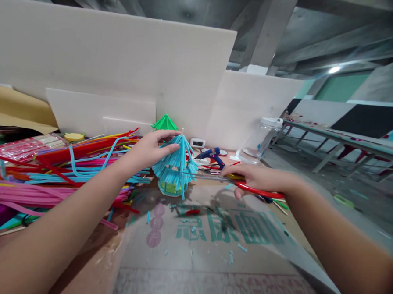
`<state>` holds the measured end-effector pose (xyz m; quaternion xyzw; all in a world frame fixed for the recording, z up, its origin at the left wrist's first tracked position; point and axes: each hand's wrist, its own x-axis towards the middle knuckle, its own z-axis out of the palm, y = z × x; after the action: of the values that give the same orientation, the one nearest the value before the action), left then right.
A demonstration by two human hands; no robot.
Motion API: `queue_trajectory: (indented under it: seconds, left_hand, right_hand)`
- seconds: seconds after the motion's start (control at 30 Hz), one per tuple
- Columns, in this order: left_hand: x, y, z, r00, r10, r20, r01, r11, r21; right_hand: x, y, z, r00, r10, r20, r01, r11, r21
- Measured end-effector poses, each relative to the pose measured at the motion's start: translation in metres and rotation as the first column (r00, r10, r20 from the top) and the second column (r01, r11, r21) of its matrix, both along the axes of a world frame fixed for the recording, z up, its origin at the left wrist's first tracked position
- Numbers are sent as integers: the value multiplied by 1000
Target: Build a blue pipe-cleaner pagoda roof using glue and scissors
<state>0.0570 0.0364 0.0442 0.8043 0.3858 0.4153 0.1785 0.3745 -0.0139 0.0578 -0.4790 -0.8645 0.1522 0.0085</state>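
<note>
A small tiered pagoda model [172, 174] made of light-blue pipe cleaners stands upright, with a thin stick poking out of its top. My left hand [157, 148] grips the upper roof from the left, thumb in front, its other fingers partly hidden behind. In my right hand [247, 177] is a pair of scissors [259, 191] with red handles. Their long metal blades point left and reach the hanging blue strips of the lower roof tier. Whether the blades are parted is hard to make out. Behind the model shows a green pipe-cleaner roof [165, 122].
Bundles of coloured pipe cleaners [45, 194] spread over the left side. Blue clippings lie on a printed plastic sheet [163, 272] in front. Behind stand a blue glue gun [212, 155], a small digital clock [197, 142], a clear plastic jug [258, 141] and white boards [115, 68].
</note>
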Motion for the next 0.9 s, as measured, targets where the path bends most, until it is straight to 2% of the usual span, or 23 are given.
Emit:
queue_trajectory:
  seconds: [0.2,0.4,0.67,0.8,0.9]
  left_hand:
    - [5,-9,4,1000,-8,-26,8,1000,8]
    - [8,-11,4,998,-15,-69,21,995,97]
    - [6,-12,3,999,-21,-47,25,997,76]
    - [6,-10,3,999,-21,-37,23,998,64]
    - [7,-11,3,999,-11,-44,13,998,59]
  right_hand:
    - [-11,0,-8,999,-18,-45,19,1000,7]
    - [-16,-2,-11,998,6,-69,-6,1000,-2]
    - [8,-3,-3,999,45,-4,-45,999,-11]
    - [17,-6,0,999,21,26,-21,1000,14]
    - [14,-9,-3,999,-19,36,17,998,68]
